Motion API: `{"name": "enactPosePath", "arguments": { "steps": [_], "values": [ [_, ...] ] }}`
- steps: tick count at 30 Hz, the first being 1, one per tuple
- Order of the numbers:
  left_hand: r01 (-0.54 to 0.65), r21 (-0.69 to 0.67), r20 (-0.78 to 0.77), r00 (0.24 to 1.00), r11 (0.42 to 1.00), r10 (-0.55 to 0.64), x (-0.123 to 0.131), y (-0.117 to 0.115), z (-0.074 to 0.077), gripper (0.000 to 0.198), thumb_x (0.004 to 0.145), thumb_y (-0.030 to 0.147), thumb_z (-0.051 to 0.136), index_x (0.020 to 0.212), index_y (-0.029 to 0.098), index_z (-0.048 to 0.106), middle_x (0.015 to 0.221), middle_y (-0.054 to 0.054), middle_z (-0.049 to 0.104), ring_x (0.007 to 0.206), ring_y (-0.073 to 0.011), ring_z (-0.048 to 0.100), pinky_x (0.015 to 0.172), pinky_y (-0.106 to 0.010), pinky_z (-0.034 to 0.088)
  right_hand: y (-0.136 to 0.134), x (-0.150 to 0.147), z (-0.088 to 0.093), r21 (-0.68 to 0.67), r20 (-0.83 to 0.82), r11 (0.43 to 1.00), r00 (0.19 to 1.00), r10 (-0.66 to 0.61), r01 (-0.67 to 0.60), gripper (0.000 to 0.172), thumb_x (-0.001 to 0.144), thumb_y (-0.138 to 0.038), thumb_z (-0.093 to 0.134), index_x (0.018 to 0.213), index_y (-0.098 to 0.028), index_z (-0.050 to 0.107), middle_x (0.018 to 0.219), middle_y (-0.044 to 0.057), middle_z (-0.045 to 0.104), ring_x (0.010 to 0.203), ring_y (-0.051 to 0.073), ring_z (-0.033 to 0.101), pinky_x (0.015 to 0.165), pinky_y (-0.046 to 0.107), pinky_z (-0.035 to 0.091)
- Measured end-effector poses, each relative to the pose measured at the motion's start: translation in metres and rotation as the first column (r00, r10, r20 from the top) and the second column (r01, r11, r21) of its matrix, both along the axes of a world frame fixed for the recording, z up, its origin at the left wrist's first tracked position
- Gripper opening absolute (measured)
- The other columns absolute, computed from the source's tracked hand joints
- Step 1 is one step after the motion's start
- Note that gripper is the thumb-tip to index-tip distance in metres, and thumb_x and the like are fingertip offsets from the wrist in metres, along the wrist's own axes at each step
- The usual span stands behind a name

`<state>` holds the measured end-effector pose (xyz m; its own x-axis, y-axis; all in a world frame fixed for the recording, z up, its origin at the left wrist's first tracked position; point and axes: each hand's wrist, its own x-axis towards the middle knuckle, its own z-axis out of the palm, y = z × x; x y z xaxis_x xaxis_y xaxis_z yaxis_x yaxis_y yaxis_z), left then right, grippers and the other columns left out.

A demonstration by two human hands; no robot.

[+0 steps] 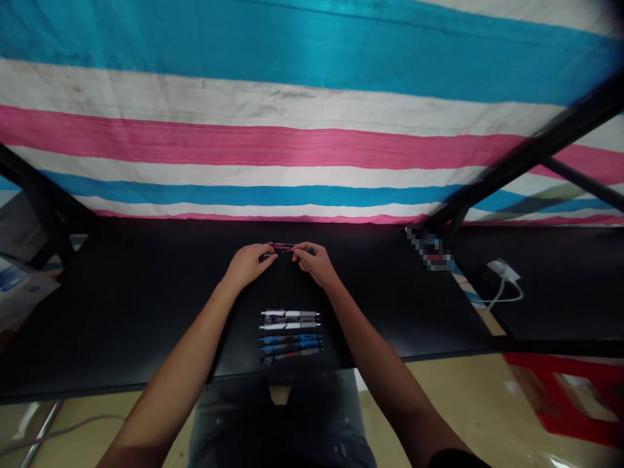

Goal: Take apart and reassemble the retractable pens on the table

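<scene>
Toward the back of the black table, my left hand (250, 263) has its thumb and fingers closed at the left end of a red-and-dark pen (281, 246). My right hand (314, 262) pinches at the right end of that same small group, where a blue-green tip shows by the fingers. More than one pen may lie between the hands; the fingers hide their ends. Closer to my body, several pens lie side by side, pointing left to right: white pens (287, 326), blue pens (290, 338) and a dark grey pen (292, 355).
The black table (146, 312) spans the view, with its near edge just before my lap. A striped sheet (312, 146) hangs behind it. At the back right lies a blurred-out item (431, 248). A white cable (507, 279) rests farther right, and a plastic bag (22, 296) is at left.
</scene>
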<state>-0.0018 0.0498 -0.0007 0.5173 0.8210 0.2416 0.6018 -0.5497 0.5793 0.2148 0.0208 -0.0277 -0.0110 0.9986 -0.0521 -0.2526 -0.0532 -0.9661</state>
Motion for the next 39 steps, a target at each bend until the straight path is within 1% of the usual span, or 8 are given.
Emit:
{"name": "enactPosePath", "arguments": {
  "steps": [7,12,15,18,26,34,39],
  "values": [
    [0.001,-0.014,0.002,1.000,1.000,-0.001,-0.0003,-0.0005,0.0010,0.019,0.096,0.033,0.060,0.090,0.020,0.072,0.085,-0.003,0.073,0.066,-0.0155,0.060,0.063,-0.026,0.039,-0.0010,0.0004,0.0020,0.008,0.000,1.000,1.000,0.012,-0.012,0.024,0.074,-0.036,0.079,0.083,-0.015,0.072,0.065,0.000,0.067,0.038,0.004,0.037,0.039,0.022,0.020],
    [-0.001,-0.026,0.004,1.000,1.000,0.001,-0.0001,-0.0005,0.0022,0.019,0.096,0.033,0.060,0.088,0.019,0.071,0.084,-0.004,0.073,0.065,-0.0154,0.060,0.063,-0.026,0.039,-0.0013,0.0009,0.0016,0.002,0.013,1.000,1.000,0.017,-0.017,0.025,0.074,-0.038,0.079,0.084,-0.016,0.073,0.066,0.001,0.067,0.039,0.004,0.035,0.039,0.022,0.021],
    [0.000,-0.034,0.017,1.000,0.999,0.001,0.0001,-0.0005,0.0023,0.020,0.096,0.033,0.059,0.088,0.020,0.071,0.084,-0.004,0.073,0.065,-0.0153,0.059,0.063,-0.026,0.039,-0.0010,0.0010,0.0002,0.013,-0.008,1.000,1.000,0.009,-0.009,0.024,0.075,-0.037,0.079,0.085,-0.016,0.073,0.065,0.000,0.067,0.039,0.004,0.034,0.039,0.022,0.021],
    [-0.002,-0.041,0.032,0.999,0.999,0.004,0.0003,-0.0005,0.0019,0.020,0.096,0.033,0.059,0.088,0.020,0.072,0.083,-0.003,0.072,0.065,-0.0151,0.059,0.063,-0.026,0.038,-0.0004,0.0010,-0.0007,0.020,-0.031,1.000,1.000,0.001,0.000,0.023,0.075,-0.036,0.079,0.085,-0.017,0.073,0.065,0.000,0.067,0.039,0.003,0.033,0.040,0.022,0.022],
    [0.021,-0.037,0.020,1.000,0.999,-0.020,0.0005,-0.0005,0.0016,0.026,0.098,0.035,0.056,0.085,0.019,0.071,0.076,-0.003,0.070,0.063,-0.0154,0.057,0.061,-0.026,0.036,-0.0006,0.0007,0.0010,0.007,-0.017,1.000,1.000,0.015,-0.015,0.025,0.074,-0.038,0.080,0.085,-0.017,0.073,0.066,0.000,0.067,0.039,0.003,0.034,0.039,0.023,0.021],
    [0.028,-0.036,0.021,0.999,0.999,-0.027,-0.0008,0.0007,-0.0006,0.027,0.099,0.037,0.054,0.087,0.020,0.072,0.078,-0.004,0.071,0.065,-0.0168,0.060,0.064,-0.027,0.038,-0.0019,0.0014,0.0034,0.012,-0.005,0.999,0.999,0.042,-0.042,0.026,0.076,-0.040,0.079,0.087,-0.017,0.073,0.068,0.000,0.067,0.041,0.004,0.034,0.040,0.023,0.022],
    [0.029,-0.049,0.031,0.999,0.998,-0.027,-0.0003,0.0005,-0.0013,0.029,0.100,0.037,0.052,0.085,0.020,0.071,0.078,-0.003,0.071,0.068,-0.0175,0.062,0.067,-0.027,0.041,-0.0017,-0.0005,0.0043,0.031,-0.040,0.999,0.999,0.020,-0.019,0.028,0.080,-0.044,0.075,0.089,-0.018,0.069,0.072,0.000,0.067,0.040,0.003,0.031,0.040,0.022,0.022]
  ]
}}
